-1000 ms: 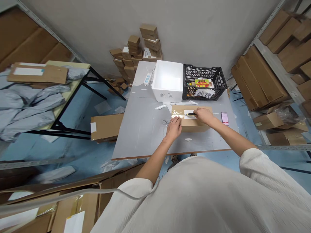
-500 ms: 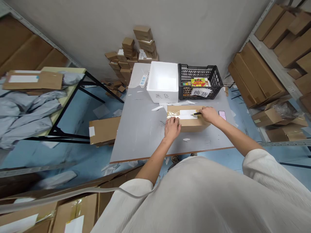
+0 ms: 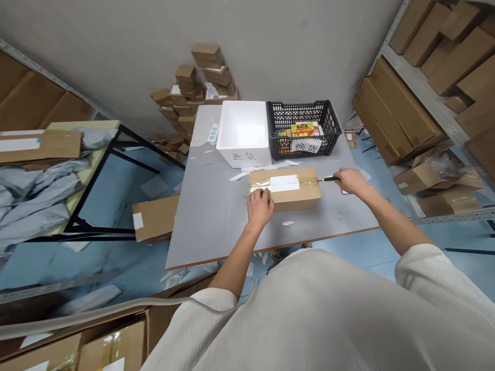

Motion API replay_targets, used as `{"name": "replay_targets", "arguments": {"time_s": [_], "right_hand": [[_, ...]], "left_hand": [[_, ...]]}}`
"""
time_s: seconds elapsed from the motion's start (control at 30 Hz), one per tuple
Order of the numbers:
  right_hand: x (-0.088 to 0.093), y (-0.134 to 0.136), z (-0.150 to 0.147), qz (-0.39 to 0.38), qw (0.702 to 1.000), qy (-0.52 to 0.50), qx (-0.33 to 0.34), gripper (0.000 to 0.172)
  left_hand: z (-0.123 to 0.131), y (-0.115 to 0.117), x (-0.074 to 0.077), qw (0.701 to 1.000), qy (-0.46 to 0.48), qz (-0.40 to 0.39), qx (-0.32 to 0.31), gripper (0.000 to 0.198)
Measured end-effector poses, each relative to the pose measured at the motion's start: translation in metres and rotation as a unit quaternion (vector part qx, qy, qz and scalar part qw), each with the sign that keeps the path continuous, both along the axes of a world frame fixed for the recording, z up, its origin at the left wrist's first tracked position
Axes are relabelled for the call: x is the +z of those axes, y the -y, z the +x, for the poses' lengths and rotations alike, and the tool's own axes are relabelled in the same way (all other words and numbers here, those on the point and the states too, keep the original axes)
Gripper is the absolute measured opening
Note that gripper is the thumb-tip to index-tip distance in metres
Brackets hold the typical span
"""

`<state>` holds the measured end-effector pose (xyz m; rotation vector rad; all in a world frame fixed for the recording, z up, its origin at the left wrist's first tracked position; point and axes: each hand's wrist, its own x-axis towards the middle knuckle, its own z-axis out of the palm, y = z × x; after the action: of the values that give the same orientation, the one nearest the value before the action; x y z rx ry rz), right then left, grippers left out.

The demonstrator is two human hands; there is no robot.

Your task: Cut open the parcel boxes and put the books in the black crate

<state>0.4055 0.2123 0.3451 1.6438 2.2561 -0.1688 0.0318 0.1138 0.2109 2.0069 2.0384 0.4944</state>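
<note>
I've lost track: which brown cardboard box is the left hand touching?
The oblong, white-labelled brown cardboard box in front of the black plastic mesh crate; the left hand rests near its left end, touching no other.

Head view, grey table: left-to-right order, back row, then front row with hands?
Back: flat white-and-blue power strip, open white foam bin, black plastic mesh crate.
Front: left hand, white rectangular paper label on the brown cardboard box, slim black-and-yellow cutter, right hand.

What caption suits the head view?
Left hand on a cardboard box, right hand holding a cutter at its edge.
</note>
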Motion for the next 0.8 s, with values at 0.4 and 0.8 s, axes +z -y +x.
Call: {"name": "replay_targets", "arguments": {"time_s": [0.4, 0.8], "right_hand": [[-0.028, 0.003, 0.055, -0.021, 0.985, -0.163, -0.046, 0.036], [-0.062, -0.005, 0.058, -0.103, 0.919, -0.370, -0.084, 0.033]], "left_hand": [[0.081, -0.041, 0.023, 0.982, -0.013, -0.050, -0.180, 0.068], [0.101, -0.084, 0.031, 0.966, -0.106, -0.141, -0.190, 0.080]]}}
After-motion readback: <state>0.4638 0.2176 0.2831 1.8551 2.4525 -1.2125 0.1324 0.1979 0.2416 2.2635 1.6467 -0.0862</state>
